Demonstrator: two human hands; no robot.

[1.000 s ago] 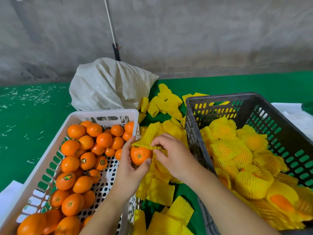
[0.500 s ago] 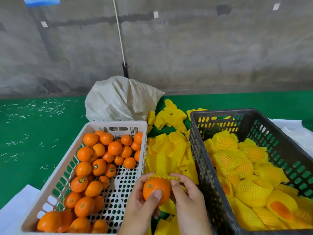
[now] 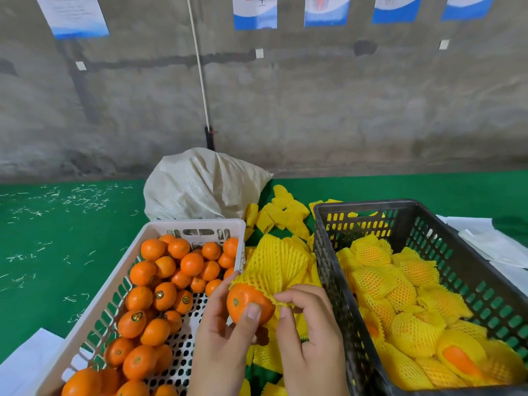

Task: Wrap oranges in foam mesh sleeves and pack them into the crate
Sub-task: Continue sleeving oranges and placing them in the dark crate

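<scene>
My left hand [image 3: 223, 338] grips an orange [image 3: 245, 300] between the two crates, thumb pressed on its front. My right hand [image 3: 308, 332] pinches the edge of a yellow foam mesh sleeve [image 3: 274, 270] that lies over the orange's upper right side. A white crate [image 3: 197, 225] on the left holds several bare oranges [image 3: 160, 295]. On the right, a dark crate [image 3: 323, 252] holds several sleeved oranges [image 3: 400, 295].
Loose yellow sleeves [image 3: 283, 212] are heaped between and behind the crates. A white woven sack [image 3: 200, 187] sits behind the white crate. Green matting [image 3: 57, 238] covers the floor, white sheets [image 3: 491, 241] lie at the right, and a concrete wall stands behind.
The camera has tilted up, showing more wall. Both hands stayed between the crates with the orange, and the sleeve now spreads wider over its top.
</scene>
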